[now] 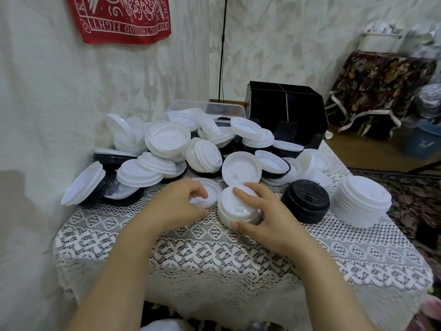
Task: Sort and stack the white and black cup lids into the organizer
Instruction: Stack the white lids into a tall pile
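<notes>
right grip [262, 211] curling round short white lid stack [235, 213] on tabletop [214, 259] | left grip [181, 201] pinching loose white lid [212, 188] just beside it | organizer [286, 111] standing behind mixed pile [167, 144], well apart | risk, judged: lid seating crooked, stack tipping toward black stack [305, 203] while being carried

Red cloth banner [119, 17], on the wall up-left of the black organizer [286, 115], reads upside down: "THE GOOD FIGHT".
</notes>
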Action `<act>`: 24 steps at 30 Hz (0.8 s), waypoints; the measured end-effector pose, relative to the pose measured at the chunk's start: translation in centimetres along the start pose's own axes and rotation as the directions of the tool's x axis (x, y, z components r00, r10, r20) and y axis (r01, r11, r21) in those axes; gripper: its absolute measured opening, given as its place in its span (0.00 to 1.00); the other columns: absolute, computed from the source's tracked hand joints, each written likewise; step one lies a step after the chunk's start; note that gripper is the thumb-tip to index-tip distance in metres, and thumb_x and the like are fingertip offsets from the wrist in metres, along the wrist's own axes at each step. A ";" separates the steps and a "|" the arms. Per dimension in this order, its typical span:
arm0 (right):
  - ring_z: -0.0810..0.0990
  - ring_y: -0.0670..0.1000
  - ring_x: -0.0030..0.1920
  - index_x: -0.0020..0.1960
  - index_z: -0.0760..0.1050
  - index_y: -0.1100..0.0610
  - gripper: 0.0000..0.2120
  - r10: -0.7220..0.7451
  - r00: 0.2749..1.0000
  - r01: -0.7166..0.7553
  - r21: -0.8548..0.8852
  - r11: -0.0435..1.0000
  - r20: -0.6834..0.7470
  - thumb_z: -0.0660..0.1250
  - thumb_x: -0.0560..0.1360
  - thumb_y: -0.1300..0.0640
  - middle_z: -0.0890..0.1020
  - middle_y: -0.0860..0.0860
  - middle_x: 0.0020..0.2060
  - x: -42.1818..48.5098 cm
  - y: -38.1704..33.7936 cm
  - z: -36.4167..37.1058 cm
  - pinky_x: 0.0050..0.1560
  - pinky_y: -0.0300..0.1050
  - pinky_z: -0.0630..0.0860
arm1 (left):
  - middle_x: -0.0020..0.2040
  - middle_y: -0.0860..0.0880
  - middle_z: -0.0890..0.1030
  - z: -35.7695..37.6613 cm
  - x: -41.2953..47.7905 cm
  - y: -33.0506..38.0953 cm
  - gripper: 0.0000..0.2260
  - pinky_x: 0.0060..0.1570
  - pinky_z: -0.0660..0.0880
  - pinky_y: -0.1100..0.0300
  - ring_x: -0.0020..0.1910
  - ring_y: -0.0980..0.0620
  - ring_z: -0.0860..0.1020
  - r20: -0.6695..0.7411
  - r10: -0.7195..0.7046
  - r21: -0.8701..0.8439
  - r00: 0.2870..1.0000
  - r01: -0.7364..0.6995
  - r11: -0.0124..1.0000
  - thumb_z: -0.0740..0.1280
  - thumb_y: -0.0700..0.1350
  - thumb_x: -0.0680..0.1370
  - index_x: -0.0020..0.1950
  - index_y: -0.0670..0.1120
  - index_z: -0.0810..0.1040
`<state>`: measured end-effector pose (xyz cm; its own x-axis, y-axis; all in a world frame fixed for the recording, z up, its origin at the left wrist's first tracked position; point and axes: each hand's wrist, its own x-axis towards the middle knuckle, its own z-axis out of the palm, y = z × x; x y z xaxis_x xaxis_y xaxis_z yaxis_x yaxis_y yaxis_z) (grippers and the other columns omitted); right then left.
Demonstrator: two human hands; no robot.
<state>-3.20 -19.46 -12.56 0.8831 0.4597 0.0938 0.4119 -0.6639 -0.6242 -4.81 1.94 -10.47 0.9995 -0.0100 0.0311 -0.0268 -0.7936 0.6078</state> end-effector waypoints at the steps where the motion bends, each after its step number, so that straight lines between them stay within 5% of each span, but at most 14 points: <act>1: 0.58 0.42 0.73 0.74 0.63 0.41 0.34 0.001 1.000 -0.001 -0.004 1.000 0.002 0.73 0.72 0.48 0.58 0.38 0.73 0.0 0.0 0.0 0.71 0.38 0.56 | 0.51 0.57 0.76 0.0 0.0 0.0 0.10 0.43 0.67 0.70 0.50 0.59 0.73 -0.008 0.009 0.020 1.000 -0.009 1.000 0.73 0.44 0.71 0.49 0.53 0.77; 5: 0.61 0.43 0.72 0.73 0.64 0.43 0.36 -0.013 1.000 0.014 -0.038 0.999 0.011 0.75 0.69 0.45 0.60 0.40 0.73 -0.4 -0.2 -0.4 0.72 0.42 0.61 | 0.50 0.57 0.76 0.1 0.1 -0.2 0.09 0.41 0.66 0.71 0.49 0.59 0.73 -0.018 0.012 0.029 1.000 -0.011 1.000 0.72 0.44 0.72 0.49 0.53 0.77; 9: 0.62 0.41 0.70 0.73 0.66 0.41 0.35 -0.056 0.998 0.057 -0.049 0.997 0.039 0.75 0.68 0.46 0.61 0.38 0.71 -1.1 -0.4 -0.7 0.68 0.35 0.60 | 0.52 0.56 0.77 0.2 0.2 -0.4 0.08 0.41 0.66 0.74 0.48 0.60 0.73 -0.027 0.023 0.018 0.999 -0.023 1.000 0.72 0.45 0.72 0.50 0.52 0.78; 15: 0.63 0.37 0.64 0.72 0.65 0.38 0.37 -0.015 0.998 0.013 0.035 0.999 0.061 0.77 0.67 0.46 0.62 0.35 0.67 -1.4 -0.3 -0.5 0.61 0.32 0.59 | 0.53 0.55 0.76 0.4 0.2 -0.3 0.09 0.53 0.71 0.60 0.53 0.56 0.75 -0.025 0.042 0.040 0.999 -0.041 0.998 0.72 0.46 0.73 0.52 0.52 0.78; 20: 0.61 0.35 0.63 0.72 0.65 0.38 0.36 -0.014 0.999 0.010 0.080 0.997 0.051 0.77 0.68 0.48 0.61 0.33 0.66 -1.2 -0.2 -0.2 0.55 0.26 0.61 | 0.57 0.53 0.77 2.0 1.3 1.3 0.12 0.63 0.66 0.51 0.58 0.52 0.73 -0.241 0.296 0.137 0.925 -0.269 0.953 0.66 0.42 0.77 0.59 0.50 0.78; 24: 0.62 0.35 0.62 0.71 0.65 0.38 0.36 -0.011 0.998 0.005 0.102 0.995 0.062 0.77 0.68 0.49 0.61 0.34 0.66 -1.1 -0.1 -0.3 0.54 0.24 0.61 | 0.58 0.46 0.77 3.0 3.4 1.8 0.16 0.58 0.66 0.46 0.60 0.44 0.73 -0.211 0.443 0.377 0.871 -0.345 0.859 0.69 0.34 0.71 0.55 0.49 0.83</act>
<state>-4.17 -20.13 -12.39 0.8628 0.5029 0.0526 0.3913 -0.5982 -0.6993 -1.42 -1.36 -11.63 0.8549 -0.2316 0.4641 -0.3613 -0.9080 0.2123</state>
